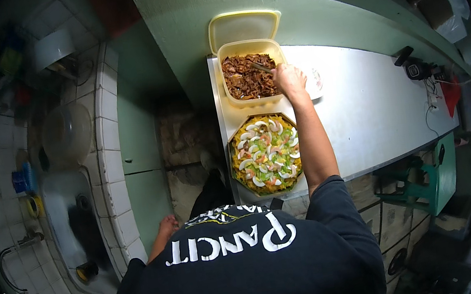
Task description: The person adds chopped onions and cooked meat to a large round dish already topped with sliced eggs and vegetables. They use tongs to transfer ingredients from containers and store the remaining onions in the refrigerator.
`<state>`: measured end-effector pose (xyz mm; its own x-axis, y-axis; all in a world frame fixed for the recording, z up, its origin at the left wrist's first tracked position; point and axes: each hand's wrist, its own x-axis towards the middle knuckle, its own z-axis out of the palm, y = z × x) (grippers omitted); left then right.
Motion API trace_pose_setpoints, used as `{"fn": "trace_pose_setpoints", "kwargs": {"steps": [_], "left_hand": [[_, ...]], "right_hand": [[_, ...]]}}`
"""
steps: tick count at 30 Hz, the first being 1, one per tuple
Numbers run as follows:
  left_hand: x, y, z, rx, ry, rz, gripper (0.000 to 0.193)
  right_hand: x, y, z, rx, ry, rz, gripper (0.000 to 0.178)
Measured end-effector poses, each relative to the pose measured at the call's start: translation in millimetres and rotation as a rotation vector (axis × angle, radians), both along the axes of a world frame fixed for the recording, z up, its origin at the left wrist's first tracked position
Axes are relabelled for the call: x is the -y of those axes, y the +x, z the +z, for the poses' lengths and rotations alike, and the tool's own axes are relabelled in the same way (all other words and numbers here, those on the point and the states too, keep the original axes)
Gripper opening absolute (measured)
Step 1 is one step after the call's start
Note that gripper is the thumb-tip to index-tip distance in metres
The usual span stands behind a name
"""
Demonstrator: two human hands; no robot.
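Green walls close in a narrow kitchen corner where a pale metal table (376,108) runs along one side and a tiled sink counter (113,165) along the other. At the far end of the table, the fingers of the right hand (289,78) are curled together around the handle of a spoon-like utensil (262,68), whose tip is down in the shredded brown meat (246,78); the exact grip is too small to read, but the hand is plainly closed on the handle. The meat fills a cream plastic tub (247,45) whose lid (243,27) is hinged back against the wall, and the tub looks nearly full, so little seems to have been taken from it. Just in front of the tub, touching or almost touching it, sits a round dark tray (232,147) heaped with yellow noodles (246,176) and already dressed with white egg wedges, green bits and pinkish pieces. No brown meat can be made out on top of the noodles, so by my reading the other garnishes are on and the meat topping is the part left to do. A white plate (316,83) peeks out beside the right wrist. The left hand (167,225) hangs low by the person's side, away from the table, holding nothing that shows; whether its fingers are spread or loose I cannot tell. On the sink counter lie an upturned clear bowl (66,133) and small blue and yellow things.
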<state>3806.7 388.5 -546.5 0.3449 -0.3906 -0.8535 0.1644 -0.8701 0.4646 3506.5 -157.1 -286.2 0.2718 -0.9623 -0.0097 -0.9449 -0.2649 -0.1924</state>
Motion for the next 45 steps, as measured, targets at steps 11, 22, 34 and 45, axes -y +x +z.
{"fn": "trace_pose_setpoints", "kwargs": {"steps": [11,22,34,45], "left_hand": [[16,15,-3,-0.011,-0.030,-0.018,0.032],[-15,32,-67,0.244,-0.043,-0.413,0.034],[-20,14,-63,-0.096,0.075,-0.031,0.035],[26,-33,-1,-0.064,0.106,-0.037,0.034]], "right_hand": [[32,38,-43,-0.162,0.082,0.133,0.035],[11,70,-31,0.067,0.120,0.106,0.031],[-44,-38,-2,0.292,-0.025,0.004,0.031],[-230,-137,-17,0.490,0.177,0.185,0.016]]}}
